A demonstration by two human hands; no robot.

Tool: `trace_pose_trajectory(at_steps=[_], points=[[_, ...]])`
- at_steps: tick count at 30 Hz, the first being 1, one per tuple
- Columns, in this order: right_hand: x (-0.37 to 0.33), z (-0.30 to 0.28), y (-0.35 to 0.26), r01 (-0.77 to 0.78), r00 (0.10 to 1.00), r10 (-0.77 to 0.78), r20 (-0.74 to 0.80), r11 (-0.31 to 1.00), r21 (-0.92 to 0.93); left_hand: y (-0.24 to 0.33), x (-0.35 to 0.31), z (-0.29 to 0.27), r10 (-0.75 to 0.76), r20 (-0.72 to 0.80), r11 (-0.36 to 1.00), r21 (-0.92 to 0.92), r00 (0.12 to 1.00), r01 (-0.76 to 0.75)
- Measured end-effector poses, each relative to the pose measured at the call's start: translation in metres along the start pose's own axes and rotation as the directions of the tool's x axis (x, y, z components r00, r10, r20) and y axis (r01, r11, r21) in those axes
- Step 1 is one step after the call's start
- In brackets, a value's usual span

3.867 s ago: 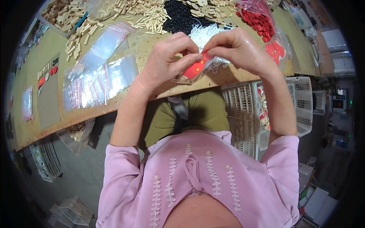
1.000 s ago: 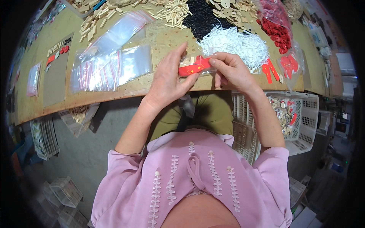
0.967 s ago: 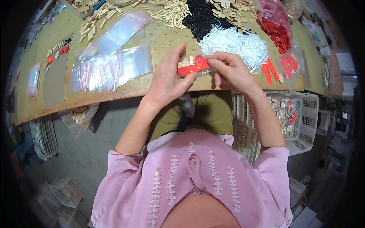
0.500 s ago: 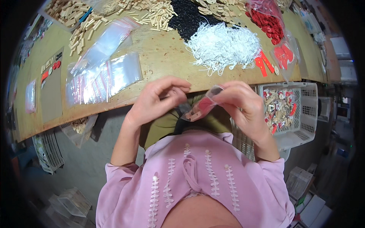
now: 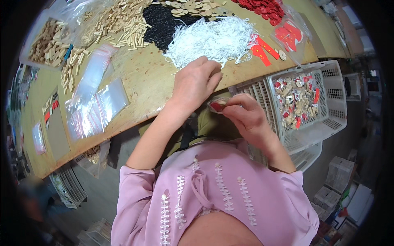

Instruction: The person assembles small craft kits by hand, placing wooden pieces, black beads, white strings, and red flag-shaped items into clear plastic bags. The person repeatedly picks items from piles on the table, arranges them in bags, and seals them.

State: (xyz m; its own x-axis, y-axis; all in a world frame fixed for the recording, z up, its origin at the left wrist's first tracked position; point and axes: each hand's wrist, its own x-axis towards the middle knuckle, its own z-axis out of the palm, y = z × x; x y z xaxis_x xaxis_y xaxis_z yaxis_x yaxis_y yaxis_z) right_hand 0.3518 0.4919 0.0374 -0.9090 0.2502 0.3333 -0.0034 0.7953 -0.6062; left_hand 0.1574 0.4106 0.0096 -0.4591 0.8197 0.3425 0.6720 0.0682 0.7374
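My left hand (image 5: pixel 196 83) is over the table's near edge, against the front of a heap of white string loops (image 5: pixel 211 39). Its fingers are curled and the tips are hidden from above, so whatever they pinch cannot be made out. Above my lap, my right hand (image 5: pixel 249 116) pinches a small clear zip bag (image 5: pixel 217 103) by its side. Something red and pale wooden pieces show through the plastic.
Wooden sticks (image 5: pixel 135 28), black pieces (image 5: pixel 160 26), wooden discs (image 5: pixel 186 6) and red discs (image 5: pixel 264 10) lie in heaps at the back. Empty zip bags (image 5: pixel 98 110) are at left. Right of me, a white basket (image 5: pixel 334 98) holds filled bags.
My left hand has moved from beside the bag, forward and right to the string heap. My right hand keeps hold of the bag. The whole view has shifted and turned.
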Motion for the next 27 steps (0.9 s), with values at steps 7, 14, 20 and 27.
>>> trace_pose_trajectory(at_steps=[7,14,20,27], points=[[-0.018,0.004,0.01,-0.048,0.997,0.049,-0.063,0.999,0.023,-0.003,0.004,0.024,0.043,0.015,0.948,0.315,0.999,-0.045],[-0.013,0.016,0.014,-0.045,0.997,0.051,-0.058,0.993,0.107,-0.02,-0.066,-0.034,-0.114,0.003,0.993,-0.014,0.993,0.114],[0.019,0.038,-0.003,0.102,0.994,-0.108,0.025,0.979,0.175,0.001,-0.093,-0.059,-0.285,-0.116,0.875,-0.436,0.952,0.209],[0.032,0.054,-0.01,0.182,0.978,-0.198,0.066,0.964,0.195,0.009,-0.094,-0.072,0.114,0.09,0.965,0.225,0.989,-0.131]])
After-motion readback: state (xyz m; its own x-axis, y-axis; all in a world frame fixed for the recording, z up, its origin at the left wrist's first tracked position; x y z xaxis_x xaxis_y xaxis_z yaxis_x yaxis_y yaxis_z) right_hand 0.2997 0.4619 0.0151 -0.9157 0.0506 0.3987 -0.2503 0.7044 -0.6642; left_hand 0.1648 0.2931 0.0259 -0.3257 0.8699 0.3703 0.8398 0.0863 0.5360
